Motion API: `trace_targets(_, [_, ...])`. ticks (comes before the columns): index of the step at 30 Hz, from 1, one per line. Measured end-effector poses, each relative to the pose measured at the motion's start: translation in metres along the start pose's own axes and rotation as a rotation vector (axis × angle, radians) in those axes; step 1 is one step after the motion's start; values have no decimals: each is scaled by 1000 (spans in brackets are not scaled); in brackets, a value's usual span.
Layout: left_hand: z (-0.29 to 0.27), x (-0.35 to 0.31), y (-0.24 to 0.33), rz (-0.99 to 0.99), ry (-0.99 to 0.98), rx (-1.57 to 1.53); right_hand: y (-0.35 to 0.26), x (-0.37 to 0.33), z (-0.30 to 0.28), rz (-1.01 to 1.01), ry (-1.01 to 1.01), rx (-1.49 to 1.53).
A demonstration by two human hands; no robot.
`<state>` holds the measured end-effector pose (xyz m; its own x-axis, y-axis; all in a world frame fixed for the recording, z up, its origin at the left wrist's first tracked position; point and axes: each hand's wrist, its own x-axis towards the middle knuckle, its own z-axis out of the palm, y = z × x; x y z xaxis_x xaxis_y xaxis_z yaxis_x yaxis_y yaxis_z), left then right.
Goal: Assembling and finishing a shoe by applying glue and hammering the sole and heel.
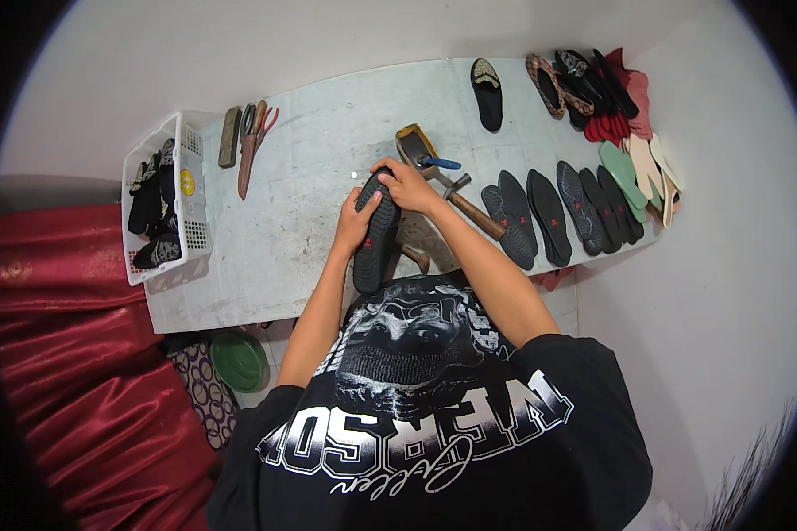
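Observation:
A black shoe (373, 252) is held sole up above the near edge of the table, its ridged sole with a small red mark facing me. My left hand (353, 221) grips its left side, the thumb pressed on the sole. Around the toe end at the far side, my right hand (405, 186) is closed, its thumb on the sole too. Just right of the shoe lies a hammer (474, 212) with a wooden handle. Beyond my right hand stands a yellowish container (413, 140) with a blue-handled brush (441, 163) across it. A wooden piece (415, 258) shows partly beside the shoe.
Several black soles (549, 217) lie along the right near edge, beside green and cream insoles (622, 174). Finished-looking shoes (486, 96) stand at the far right. A white basket (195, 190) of shoes and several hand tools (250, 146) are on the left. A green basin (239, 361) sits below.

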<state>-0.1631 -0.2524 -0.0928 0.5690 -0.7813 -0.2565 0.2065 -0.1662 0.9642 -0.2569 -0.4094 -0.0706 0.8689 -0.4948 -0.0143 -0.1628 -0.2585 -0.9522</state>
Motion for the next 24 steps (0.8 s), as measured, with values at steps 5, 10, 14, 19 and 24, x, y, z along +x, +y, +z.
trace_targets(5, [9,-3,1,127,277,259,2,17,6,29,-58,45])
trace_targets(10, [49,-26,8,146,589,369,-1,-5,26,-4,143,129])
trace_targets(14, [54,-34,19,143,607,340,-8,-47,40,87,300,160])
trace_targets(19, [50,-30,17,196,580,320,-1,-62,50,126,378,182])
trace_targets(24, [19,0,17,169,338,444,0,-67,55,20,350,91])
